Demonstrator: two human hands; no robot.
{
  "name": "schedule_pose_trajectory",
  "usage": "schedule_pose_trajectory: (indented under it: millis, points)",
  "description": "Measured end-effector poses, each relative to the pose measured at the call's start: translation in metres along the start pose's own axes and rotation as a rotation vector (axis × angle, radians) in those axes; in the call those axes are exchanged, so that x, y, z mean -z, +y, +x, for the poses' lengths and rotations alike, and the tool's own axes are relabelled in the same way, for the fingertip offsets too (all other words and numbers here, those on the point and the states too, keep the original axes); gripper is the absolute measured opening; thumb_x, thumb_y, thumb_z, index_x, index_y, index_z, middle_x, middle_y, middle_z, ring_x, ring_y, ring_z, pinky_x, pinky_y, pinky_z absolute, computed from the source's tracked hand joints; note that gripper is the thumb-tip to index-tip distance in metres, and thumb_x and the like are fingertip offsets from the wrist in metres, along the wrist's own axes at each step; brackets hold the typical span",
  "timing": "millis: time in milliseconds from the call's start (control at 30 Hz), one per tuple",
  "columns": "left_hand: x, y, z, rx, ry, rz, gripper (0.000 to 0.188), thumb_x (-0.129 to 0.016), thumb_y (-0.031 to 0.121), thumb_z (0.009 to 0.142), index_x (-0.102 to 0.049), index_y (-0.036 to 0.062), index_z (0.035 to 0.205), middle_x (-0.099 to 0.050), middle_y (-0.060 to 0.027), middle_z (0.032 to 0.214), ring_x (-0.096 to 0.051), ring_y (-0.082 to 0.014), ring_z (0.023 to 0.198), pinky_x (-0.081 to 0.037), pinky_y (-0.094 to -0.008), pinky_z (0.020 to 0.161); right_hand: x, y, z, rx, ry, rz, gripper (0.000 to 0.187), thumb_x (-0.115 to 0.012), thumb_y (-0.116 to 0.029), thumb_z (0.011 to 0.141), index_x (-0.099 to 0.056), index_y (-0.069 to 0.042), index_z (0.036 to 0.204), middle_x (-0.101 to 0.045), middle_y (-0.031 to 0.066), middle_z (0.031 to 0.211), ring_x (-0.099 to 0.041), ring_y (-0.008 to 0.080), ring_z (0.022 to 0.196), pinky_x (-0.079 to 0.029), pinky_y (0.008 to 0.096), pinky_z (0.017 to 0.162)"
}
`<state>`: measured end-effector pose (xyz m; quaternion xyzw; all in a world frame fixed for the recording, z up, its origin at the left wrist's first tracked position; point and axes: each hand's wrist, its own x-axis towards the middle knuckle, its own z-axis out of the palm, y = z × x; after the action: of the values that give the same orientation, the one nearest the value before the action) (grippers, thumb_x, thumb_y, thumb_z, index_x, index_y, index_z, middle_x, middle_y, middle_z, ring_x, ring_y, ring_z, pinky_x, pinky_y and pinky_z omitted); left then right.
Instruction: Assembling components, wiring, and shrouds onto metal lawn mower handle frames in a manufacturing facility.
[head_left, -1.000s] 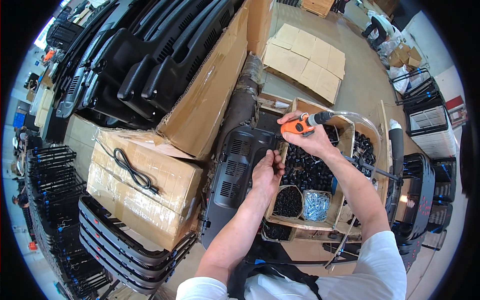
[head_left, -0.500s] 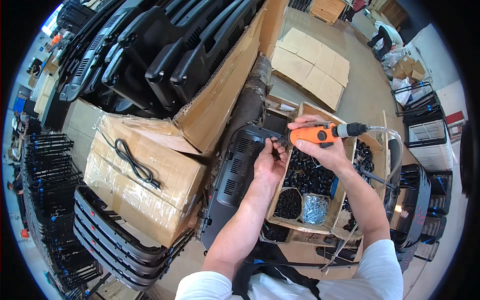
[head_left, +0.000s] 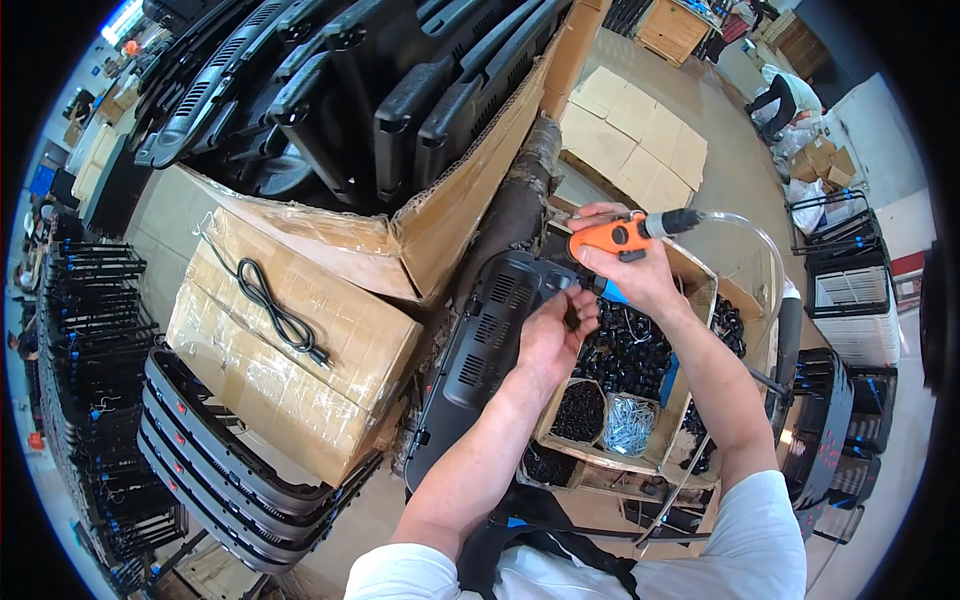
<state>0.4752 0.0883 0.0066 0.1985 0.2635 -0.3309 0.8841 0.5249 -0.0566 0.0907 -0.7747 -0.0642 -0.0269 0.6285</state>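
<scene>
A large open cardboard carton (head_left: 470, 200) occupied the upper left; it held rows of black moulded plastic chair parts (head_left: 340, 90), whose far ends were cut off at the picture rim. A sealed, tape-wrapped cardboard box (head_left: 290, 350) stood in front of it, with a coiled black cable (head_left: 280, 315) lying on its top. A stack of black plastic panels (head_left: 230, 470) with ribbed edges lay just beside the box, the lower panels hidden by the upper ones.

At centre, a long black plastic panel (head_left: 480, 350), curved and perforated with rows of vent slots, ran from the lower middle toward the hands. Its lower end was covered by the left forearm. To its right stood a shallow cardboard tray (head_left: 700, 300) divided into compartments, filled with small black fittings (head_left: 630, 350), a cup of black screws (head_left: 580, 412) and a cup of bright metal screws (head_left: 630, 425); the individual pieces were too small to tell apart.

The right hand (head_left: 640, 275) was wrapped around an orange pneumatic screwdriver (head_left: 605, 238), fingers closed on its body, with a clear hose (head_left: 750, 235) curving away from the rear. The tool tip was hidden behind the hand. The left hand (head_left: 550, 335) rested at the upper end of the slotted panel, its fingers (head_left: 570, 300) pinched narrowly on a small dark part that could not be identified. The two hands were touching or nearly so; which could not be told.
</scene>
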Motion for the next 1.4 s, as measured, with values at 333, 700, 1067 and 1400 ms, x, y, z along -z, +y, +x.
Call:
schedule_pose_trajectory:
  millis: [333, 700, 1067, 1400]
  points:
    - [0.059, -0.018, -0.028, -0.035, -0.049, 0.220, 0.029, -0.048, 0.026, 0.115, -0.064, 0.0042, 0.127, -0.068, -0.0038, 0.100, -0.064, -0.0168, 0.086, -0.056, -0.0305, 0.078, -0.025, 0.011, 0.023, -0.059, -0.046, -0.062, 0.044, -0.085, -0.008, 0.083, -0.067, -0.001, 0.123, -0.073, 0.0085, 0.116, -0.070, 0.0173, 0.106, -0.056, 0.0340, 0.098]
    - [0.047, 0.001, -0.044, -0.072, 0.080, 0.074, 0.023, -0.051, 0.026, 0.114, -0.062, 0.0061, 0.121, -0.075, -0.0099, 0.109, -0.070, -0.0180, 0.082, -0.057, -0.0306, 0.069, -0.022, 0.009, 0.024, -0.068, -0.124, -0.115, 0.037, -0.083, -0.006, 0.082, -0.069, 0.000, 0.115, -0.073, 0.0090, 0.116, -0.069, 0.0184, 0.109, -0.055, 0.0355, 0.100]
    - [0.043, 0.014, -0.026, -0.055, 0.132, -0.072, 0.025, -0.062, 0.034, 0.108, -0.069, 0.0103, 0.105, -0.066, 0.0007, 0.085, -0.058, -0.0150, 0.074, -0.049, -0.0308, 0.065, -0.030, -0.003, 0.026, -0.172, -0.093, -0.073, 0.043, -0.084, -0.010, 0.081, -0.068, 0.000, 0.120, -0.073, 0.0093, 0.118, -0.069, 0.0169, 0.108, -0.055, 0.0335, 0.099]
    - [0.044, 0.045, -0.002, -0.074, 0.001, -0.502, 0.023, -0.060, 0.032, 0.109, -0.066, 0.0101, 0.108, -0.063, 0.0022, 0.084, -0.060, -0.0113, 0.073, -0.052, -0.0239, 0.062, -0.038, -0.044, -0.008, -0.084, -0.208, 0.063, 0.059, -0.086, -0.016, 0.085, -0.060, 0.001, 0.136, -0.073, 0.0174, 0.127, -0.069, 0.0220, 0.118, -0.054, 0.0392, 0.106]
